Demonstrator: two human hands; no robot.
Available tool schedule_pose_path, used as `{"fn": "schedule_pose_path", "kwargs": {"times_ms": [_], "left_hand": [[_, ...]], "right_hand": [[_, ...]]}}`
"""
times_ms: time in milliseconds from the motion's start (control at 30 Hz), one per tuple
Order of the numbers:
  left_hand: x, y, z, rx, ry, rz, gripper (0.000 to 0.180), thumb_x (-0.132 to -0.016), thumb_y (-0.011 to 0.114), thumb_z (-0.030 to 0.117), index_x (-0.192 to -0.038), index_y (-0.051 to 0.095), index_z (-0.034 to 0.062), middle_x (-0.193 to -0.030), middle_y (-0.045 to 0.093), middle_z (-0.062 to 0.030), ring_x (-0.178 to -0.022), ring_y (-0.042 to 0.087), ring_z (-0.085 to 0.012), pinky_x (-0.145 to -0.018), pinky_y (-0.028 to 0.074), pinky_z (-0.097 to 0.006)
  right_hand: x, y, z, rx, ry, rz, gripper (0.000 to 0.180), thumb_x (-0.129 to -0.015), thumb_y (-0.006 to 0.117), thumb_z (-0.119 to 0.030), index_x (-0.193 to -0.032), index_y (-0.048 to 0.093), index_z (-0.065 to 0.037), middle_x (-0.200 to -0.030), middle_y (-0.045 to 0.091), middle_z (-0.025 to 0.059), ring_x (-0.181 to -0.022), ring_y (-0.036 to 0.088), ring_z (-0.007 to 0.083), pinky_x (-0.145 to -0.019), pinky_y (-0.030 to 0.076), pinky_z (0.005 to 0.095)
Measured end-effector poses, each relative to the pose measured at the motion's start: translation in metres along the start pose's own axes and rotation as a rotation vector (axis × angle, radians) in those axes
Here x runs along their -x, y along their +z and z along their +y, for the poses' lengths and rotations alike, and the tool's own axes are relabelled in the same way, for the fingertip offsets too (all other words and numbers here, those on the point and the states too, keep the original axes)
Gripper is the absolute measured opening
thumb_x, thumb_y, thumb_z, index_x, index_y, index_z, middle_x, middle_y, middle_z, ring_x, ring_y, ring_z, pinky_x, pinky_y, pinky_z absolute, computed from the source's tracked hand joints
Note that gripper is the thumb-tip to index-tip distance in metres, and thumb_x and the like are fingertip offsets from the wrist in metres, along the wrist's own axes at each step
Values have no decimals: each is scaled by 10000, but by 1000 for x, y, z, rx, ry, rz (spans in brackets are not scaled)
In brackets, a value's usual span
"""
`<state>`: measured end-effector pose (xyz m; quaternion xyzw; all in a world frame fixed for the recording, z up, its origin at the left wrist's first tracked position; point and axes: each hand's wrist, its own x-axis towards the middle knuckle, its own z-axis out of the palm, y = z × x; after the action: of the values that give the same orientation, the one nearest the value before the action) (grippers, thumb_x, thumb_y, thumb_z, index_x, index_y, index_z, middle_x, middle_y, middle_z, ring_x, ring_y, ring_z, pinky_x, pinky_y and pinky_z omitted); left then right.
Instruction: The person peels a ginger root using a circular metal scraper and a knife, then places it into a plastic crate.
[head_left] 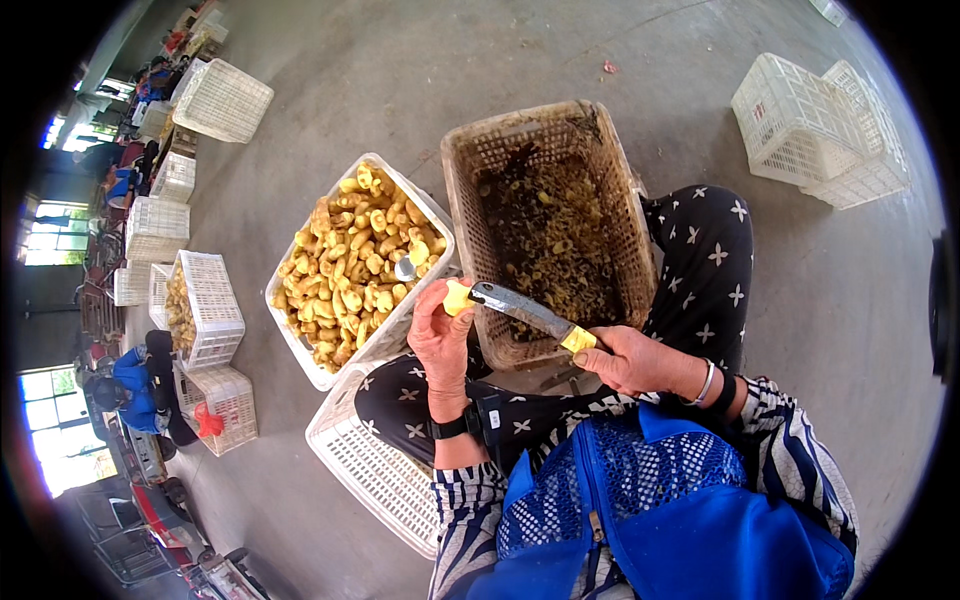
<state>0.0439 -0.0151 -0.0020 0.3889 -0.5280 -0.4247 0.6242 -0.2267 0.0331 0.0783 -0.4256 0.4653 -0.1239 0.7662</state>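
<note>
My left hand pinches a small peeled piece of yellow ginger in its fingertips. Closed around a yellow-wrapped handle, my right hand holds a knife with a dark, slightly curved blade. The blade's tip touches or lies right beside the ginger. Beyond my hands stands a dirt-stained crate with brown and yellow scraps in its bottom. To its left, a white crate is heaped with yellow ginger. A pale, shiny item lies on that heap, its kind unclear.
An upturned white crate lies beside my left leg. Two white crates stand at the far right. At left are more crates, one holding ginger, a person in blue and a cart.
</note>
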Motion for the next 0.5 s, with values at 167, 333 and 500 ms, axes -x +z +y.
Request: {"fn": "schedule_pose_path", "kwargs": {"times_ms": [167, 333, 500], "left_hand": [[-1, -1, 1, -26, 10, -13, 409, -817, 747, 62, -1194, 590, 81, -1194, 583, -104, -1067, 625, -261, -927, 484, -340], [0, -2, -1, -97, -17, 28, 419, -817, 749, 69, -1204, 589, 67, -1159, 611, -96, -1061, 627, -245, -934, 480, -343], [0, 4, -2, 39, -65, 13, 430, -815, 750, 75, -1213, 587, 59, -1155, 620, -93, -1062, 629, -246, -932, 494, -343]], "right_hand": [[-5, -8, 1, -250, 166, -159, 322, -1013, 481, -339, -944, 492, -25, -539, 437, -18, -377, 382, 63, -362, 330, 239], [-10, 4, 7, -233, 112, -145, 338, -1020, 454, -353, -901, 486, -38, -524, 423, -4, -358, 356, 83, -343, 314, 256], [-18, -10, 22, -758, 225, -532, 451, -1008, 399, -478, -912, 500, -49, -514, 395, -16, -353, 359, 75, -316, 296, 250]]}}
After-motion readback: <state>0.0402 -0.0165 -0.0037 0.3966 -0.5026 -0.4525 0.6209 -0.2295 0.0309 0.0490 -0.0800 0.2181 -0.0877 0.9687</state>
